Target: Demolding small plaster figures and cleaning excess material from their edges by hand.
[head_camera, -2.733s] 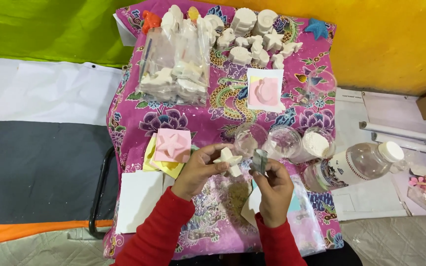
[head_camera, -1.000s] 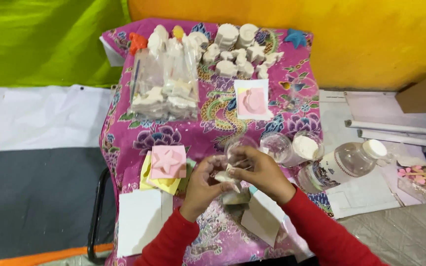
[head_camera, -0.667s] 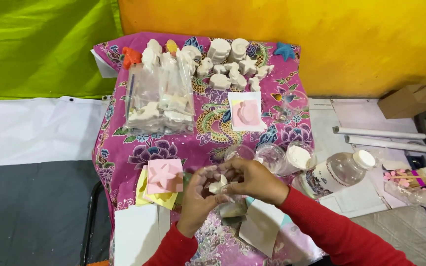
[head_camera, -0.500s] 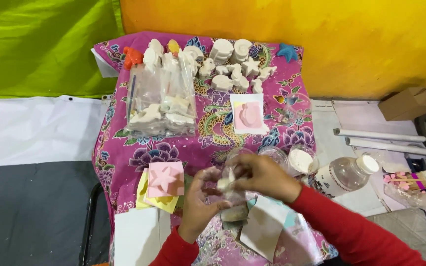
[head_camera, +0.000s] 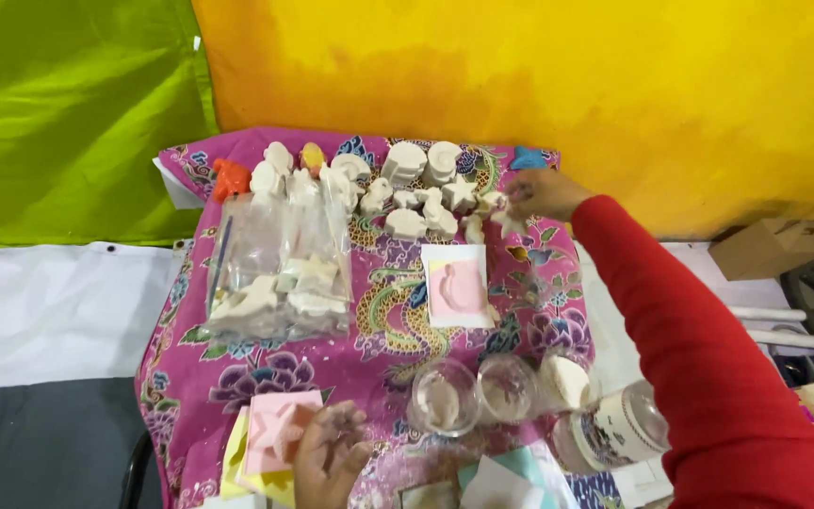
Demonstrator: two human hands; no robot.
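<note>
Pink floral cloth [head_camera: 379,330], white plaster figures [head_camera: 407,223], red sleeve [head_camera: 699,358], yellow backdrop [head_camera: 567,75].

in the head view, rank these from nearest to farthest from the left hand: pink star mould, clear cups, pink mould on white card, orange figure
From the left hand, low on the cloth:
1. Pink star mould, just to its left, about touching.
2. Clear cups, to its right.
3. Pink mould on white card, mid-cloth, further up.
4. Orange figure, far back-left corner.
</note>
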